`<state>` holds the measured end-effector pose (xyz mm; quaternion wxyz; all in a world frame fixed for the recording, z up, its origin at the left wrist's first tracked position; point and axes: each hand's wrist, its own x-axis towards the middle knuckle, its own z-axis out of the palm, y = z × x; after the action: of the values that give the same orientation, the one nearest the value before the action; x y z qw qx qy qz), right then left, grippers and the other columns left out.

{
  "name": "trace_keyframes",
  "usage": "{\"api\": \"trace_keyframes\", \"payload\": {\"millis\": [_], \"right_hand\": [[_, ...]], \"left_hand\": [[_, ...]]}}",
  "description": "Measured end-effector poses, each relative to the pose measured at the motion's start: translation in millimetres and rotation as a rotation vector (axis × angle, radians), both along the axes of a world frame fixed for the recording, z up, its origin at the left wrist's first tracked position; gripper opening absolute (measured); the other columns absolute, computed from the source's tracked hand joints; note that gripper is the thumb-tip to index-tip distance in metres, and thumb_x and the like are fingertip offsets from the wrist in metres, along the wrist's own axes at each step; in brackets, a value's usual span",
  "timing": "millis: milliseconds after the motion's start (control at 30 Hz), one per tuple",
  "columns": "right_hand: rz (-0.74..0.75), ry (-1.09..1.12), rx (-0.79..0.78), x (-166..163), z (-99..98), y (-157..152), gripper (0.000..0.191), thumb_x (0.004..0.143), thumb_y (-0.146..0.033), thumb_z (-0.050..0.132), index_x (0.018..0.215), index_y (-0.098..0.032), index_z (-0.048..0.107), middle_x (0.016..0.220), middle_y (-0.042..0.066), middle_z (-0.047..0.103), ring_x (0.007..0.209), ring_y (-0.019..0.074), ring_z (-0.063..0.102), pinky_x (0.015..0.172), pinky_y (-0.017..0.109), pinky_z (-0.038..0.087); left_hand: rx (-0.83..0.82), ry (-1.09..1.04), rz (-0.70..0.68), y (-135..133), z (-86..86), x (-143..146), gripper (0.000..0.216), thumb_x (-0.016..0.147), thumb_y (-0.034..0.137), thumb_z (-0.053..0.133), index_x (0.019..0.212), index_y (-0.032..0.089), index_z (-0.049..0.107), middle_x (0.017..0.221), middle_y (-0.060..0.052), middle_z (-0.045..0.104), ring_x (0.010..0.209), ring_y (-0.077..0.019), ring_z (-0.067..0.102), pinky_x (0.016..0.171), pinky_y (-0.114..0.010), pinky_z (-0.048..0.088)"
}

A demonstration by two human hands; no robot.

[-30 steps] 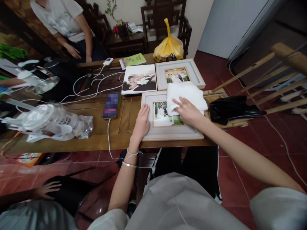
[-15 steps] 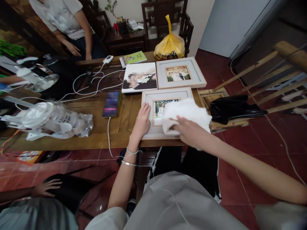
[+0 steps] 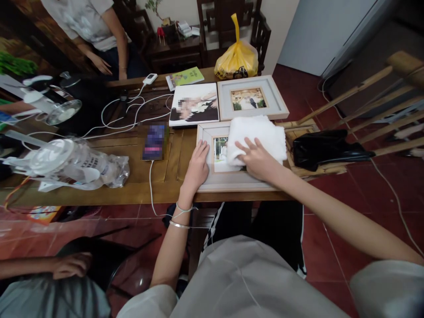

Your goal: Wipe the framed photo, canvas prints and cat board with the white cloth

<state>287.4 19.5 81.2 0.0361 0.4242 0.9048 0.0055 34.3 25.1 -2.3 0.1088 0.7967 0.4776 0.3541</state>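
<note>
A white-framed photo [image 3: 232, 180] lies flat at the near edge of the wooden table [image 3: 132, 194]. My left hand [image 3: 198, 168] rests flat on the frame's left border with fingers stretched out, pressing it down. My right hand [image 3: 256, 159] lies on a folded white cloth [image 3: 258, 134], fingers spread and pressed onto it over the glass. The cloth covers most of the picture and the frame's upper right part.
A second framed photo [image 3: 251, 98] and a photo canvas [image 3: 195, 105] lie behind. A phone [image 3: 154, 142] on a white cable, a wrapped fan [image 3: 66, 165], a yellow bag [image 3: 236, 59] and a black bag [image 3: 327, 150] are nearby. One person stands at back left; another person's hand [image 3: 71, 265] shows lower left.
My right hand slid the cloth down toward the frame's near right corner, then back up over the picture. My left hand stayed on the frame's left border.
</note>
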Motion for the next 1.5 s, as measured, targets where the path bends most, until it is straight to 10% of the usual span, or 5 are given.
{"api": "trace_keyframes", "payload": {"millis": [300, 533, 733, 1200, 1500], "right_hand": [[0.273, 0.121, -0.299, 4.2, 39.9, -80.9, 0.055, 0.074, 0.004, 0.047, 0.118, -0.016, 0.075, 0.157, 0.013, 0.051, 0.143, 0.0367, 0.049, 0.112, 0.057, 0.047], [0.047, 0.212, -0.065, 2.0, -6.9, 2.6, 0.064, 0.073, 0.005, 0.046, 0.128, -0.015, 0.070, 0.161, 0.013, 0.045, 0.153, 0.0383, 0.031, 0.120, 0.066, 0.030], [-0.080, 0.132, 0.062, -2.7, -3.1, 56.1, 0.063, 0.079, 0.005, 0.044, 0.137, -0.009, 0.064, 0.165, 0.018, 0.037, 0.154, 0.0459, 0.023, 0.117, 0.075, 0.023], [0.320, 0.067, -0.308, -19.2, 45.1, -83.9, 0.047, 0.079, -0.001, 0.052, 0.118, -0.014, 0.076, 0.154, 0.016, 0.053, 0.142, 0.0416, 0.048, 0.108, 0.062, 0.047], [0.014, 0.108, -0.040, -32.1, -5.8, 20.1, 0.061, 0.079, 0.004, 0.047, 0.135, -0.012, 0.066, 0.169, 0.015, 0.028, 0.156, 0.0448, 0.017, 0.119, 0.077, 0.018]], "left_hand": [[-0.016, 0.010, 0.003, -0.7, 1.6, 0.7, 0.065, 0.087, -0.006, 0.037, 0.148, 0.011, 0.051, 0.160, -0.016, 0.047, 0.157, -0.0273, 0.030, 0.130, -0.057, 0.028], [-0.052, 0.014, -0.010, -1.8, 5.4, -0.2, 0.066, 0.087, -0.004, 0.038, 0.150, 0.012, 0.049, 0.161, -0.016, 0.046, 0.158, -0.0271, 0.028, 0.130, -0.057, 0.027], [-0.070, 0.019, -0.009, -2.2, 8.0, -1.1, 0.065, 0.087, -0.004, 0.038, 0.150, 0.011, 0.050, 0.161, -0.016, 0.046, 0.158, -0.0272, 0.029, 0.130, -0.056, 0.027], [-0.043, 0.016, 0.010, -2.1, 6.1, 2.3, 0.065, 0.088, -0.003, 0.037, 0.149, 0.012, 0.050, 0.159, -0.015, 0.049, 0.157, -0.0260, 0.030, 0.129, -0.057, 0.029], [-0.054, 0.018, -0.001, -1.8, 6.6, 1.4, 0.063, 0.088, -0.004, 0.037, 0.148, 0.008, 0.051, 0.159, -0.018, 0.048, 0.157, -0.0272, 0.030, 0.130, -0.056, 0.028]]}}
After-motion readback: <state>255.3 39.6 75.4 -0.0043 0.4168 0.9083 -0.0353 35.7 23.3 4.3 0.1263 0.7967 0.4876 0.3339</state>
